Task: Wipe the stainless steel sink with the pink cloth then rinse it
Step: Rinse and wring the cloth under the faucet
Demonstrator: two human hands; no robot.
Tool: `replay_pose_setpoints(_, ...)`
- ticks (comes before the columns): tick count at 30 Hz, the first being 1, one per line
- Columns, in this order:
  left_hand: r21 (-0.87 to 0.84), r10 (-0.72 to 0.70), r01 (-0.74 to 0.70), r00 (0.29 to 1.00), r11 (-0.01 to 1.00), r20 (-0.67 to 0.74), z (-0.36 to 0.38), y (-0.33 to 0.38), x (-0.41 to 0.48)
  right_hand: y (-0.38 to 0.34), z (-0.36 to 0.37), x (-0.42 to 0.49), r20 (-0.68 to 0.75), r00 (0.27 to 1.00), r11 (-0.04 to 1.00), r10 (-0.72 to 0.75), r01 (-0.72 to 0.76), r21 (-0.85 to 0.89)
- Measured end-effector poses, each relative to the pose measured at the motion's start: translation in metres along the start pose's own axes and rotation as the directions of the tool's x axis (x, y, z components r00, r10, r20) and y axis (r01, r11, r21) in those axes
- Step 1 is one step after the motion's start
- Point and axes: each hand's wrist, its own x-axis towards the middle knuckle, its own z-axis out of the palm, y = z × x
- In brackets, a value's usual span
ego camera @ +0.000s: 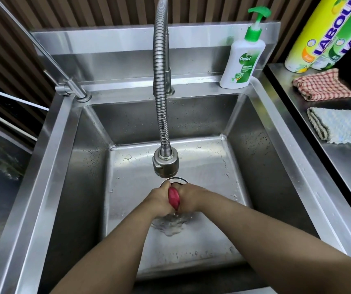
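Both of my hands are down in the stainless steel sink [253, 149], pressed together just in front of the drain [177, 180]. The pink cloth [174, 197] is bunched into a tight roll between them, only a narrow strip showing. My left hand [158, 200] grips it from the left and my right hand [189, 198] from the right. Water drips from under the cloth and splashes into a small puddle [170, 225] on the sink floor. The flexible coiled faucet's spray head [166, 164] hangs right above and behind my hands.
A Dettol pump bottle [242, 60] stands on the back ledge at the right. On the steel counter to the right lie a red checked cloth [322, 84] and a pale blue cloth [340, 125], behind them two tall Labour spray cans [323, 32]. A thin second tap [72, 88] stands back left.
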Motion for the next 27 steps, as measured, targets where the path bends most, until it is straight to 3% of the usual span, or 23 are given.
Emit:
replay_pose_setpoints(3, -0.233, 0.114, -0.109, 0.993, 0.966, 0.011, -0.006, 0.004, -0.004, 0.017, -0.011, 0.005, 0.096, 0.995, 0.963, 0.027, -0.052, 0.266)
replay_pose_setpoints(5, -0.229, 0.221, -0.219, 0.975, 0.949, -0.016, -0.014, 0.004, -0.009, 0.028, -0.022, 0.000, 0.220, 0.975, 0.820, 0.006, -0.131, 0.557)
replay_pose_setpoints(7, 0.097, 0.336, -0.332, 0.942, 0.938, -0.026, -0.019, -0.002, -0.015, 0.038, -0.029, -0.006, 0.360, 0.933, 0.689, -0.027, -0.243, 0.682)
replay_pose_setpoints(9, 0.437, 0.452, -0.416, 0.892, 0.797, 0.023, -0.015, -0.009, -0.017, 0.043, -0.029, -0.008, 0.433, 0.900, 0.685, -0.052, -0.283, 0.671)
replay_pose_setpoints(14, 0.634, 0.629, -0.452, 0.774, 0.628, -0.072, 0.000, -0.006, -0.016, 0.036, -0.018, -0.003, 0.526, 0.841, 0.641, -0.128, -0.335, 0.690)
replay_pose_setpoints(17, 0.609, 0.620, -0.473, 0.784, 0.637, -0.040, -0.001, -0.008, -0.007, 0.029, -0.020, -0.004, 0.582, 0.801, 0.701, -0.141, -0.334, 0.630)
replay_pose_setpoints(21, 0.465, 0.538, -0.472, 0.843, 0.749, -0.010, -0.003, -0.011, -0.006, 0.022, -0.021, -0.005, 0.612, 0.781, 0.752, -0.124, -0.329, 0.572)
replay_pose_setpoints(23, 0.452, 0.498, -0.426, 0.866, 0.784, -0.046, -0.005, -0.003, -0.012, 0.015, -0.021, -0.007, 0.563, 0.823, 0.784, -0.072, -0.302, 0.542)
replay_pose_setpoints(27, 0.510, 0.355, -0.260, 0.930, 0.820, -0.097, -0.014, 0.011, -0.010, 0.002, -0.013, -0.005, 0.265, 0.963, 0.809, 0.052, -0.196, 0.555)
